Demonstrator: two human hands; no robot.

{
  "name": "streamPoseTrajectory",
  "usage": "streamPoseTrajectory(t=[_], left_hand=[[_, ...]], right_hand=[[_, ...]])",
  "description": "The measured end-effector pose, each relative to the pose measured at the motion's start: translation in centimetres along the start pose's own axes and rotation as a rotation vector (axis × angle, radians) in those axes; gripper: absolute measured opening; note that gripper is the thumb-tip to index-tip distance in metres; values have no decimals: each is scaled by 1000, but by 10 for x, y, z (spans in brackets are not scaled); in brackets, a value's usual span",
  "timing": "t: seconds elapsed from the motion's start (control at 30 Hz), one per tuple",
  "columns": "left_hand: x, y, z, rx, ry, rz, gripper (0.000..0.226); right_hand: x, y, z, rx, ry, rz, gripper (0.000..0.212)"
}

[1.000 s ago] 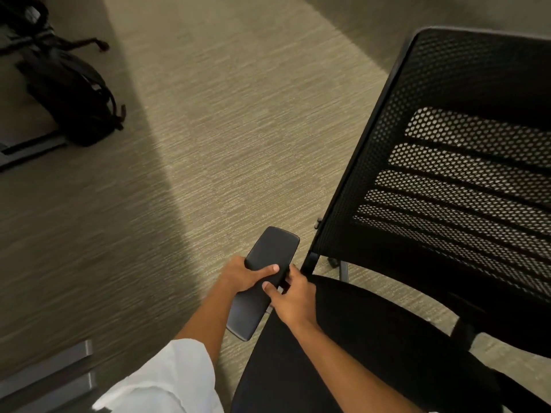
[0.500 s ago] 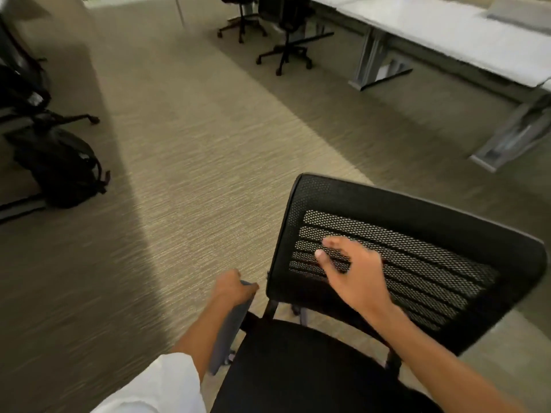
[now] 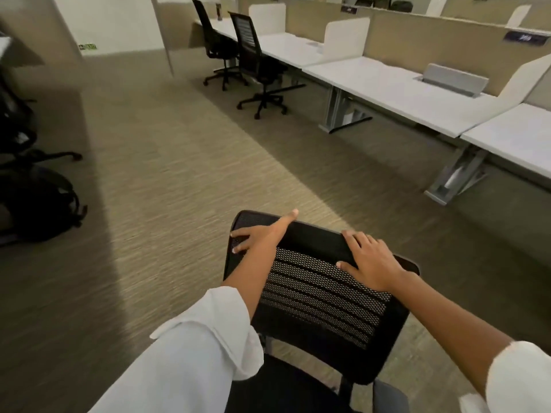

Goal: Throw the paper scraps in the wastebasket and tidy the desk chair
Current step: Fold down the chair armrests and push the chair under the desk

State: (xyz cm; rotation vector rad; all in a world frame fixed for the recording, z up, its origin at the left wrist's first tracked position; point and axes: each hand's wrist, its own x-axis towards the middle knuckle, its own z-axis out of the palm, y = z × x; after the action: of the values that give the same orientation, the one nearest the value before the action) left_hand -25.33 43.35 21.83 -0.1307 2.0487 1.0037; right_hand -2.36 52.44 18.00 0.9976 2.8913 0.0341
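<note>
The black desk chair stands right in front of me, its mesh backrest (image 3: pixel 322 293) facing me and its seat (image 3: pixel 283 389) at the bottom of the view. My left hand (image 3: pixel 262 234) lies on the backrest's top left corner, fingers flat on the front face and thumb stretched over the top edge. My right hand (image 3: pixel 369 260) grips the top rim further right, fingers curled over it and thumb on the mesh. No paper scraps or wastebasket show in view.
A row of white desks (image 3: pixel 402 93) with dividers runs along the right. Two black office chairs (image 3: pixel 259 64) stand at the far desks. A black backpack (image 3: pixel 38 204) and another chair's base (image 3: pixel 44 156) sit at the left. Carpet stretches between.
My left hand left the armrest and went up to the backrest's corner. My right hand slid from the mesh to the top rim. My view lifted toward the desks.
</note>
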Motion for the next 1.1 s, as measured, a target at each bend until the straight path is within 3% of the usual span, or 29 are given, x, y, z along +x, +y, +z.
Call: streamPoseTrajectory(t=[0.17, 0.4, 0.8, 0.97, 1.1], left_hand=[[-1, -7, 54, -109, 86, -80, 171], [0, -8, 93, -132, 320, -97, 156], [-14, -35, 70, -134, 338, -35, 152], [-19, -57, 48, -111, 307, -17, 151], [-26, -83, 42, -71, 332, 41, 149]], right_hand=[[5, 10, 3, 58, 2, -144, 90], [8, 30, -1, 98, -69, -289, 99], [1, 27, -20, 208, -206, -519, 125], [1, 11, -49, 89, -343, -665, 112], [-6, -1, -60, 4, -376, -793, 71]])
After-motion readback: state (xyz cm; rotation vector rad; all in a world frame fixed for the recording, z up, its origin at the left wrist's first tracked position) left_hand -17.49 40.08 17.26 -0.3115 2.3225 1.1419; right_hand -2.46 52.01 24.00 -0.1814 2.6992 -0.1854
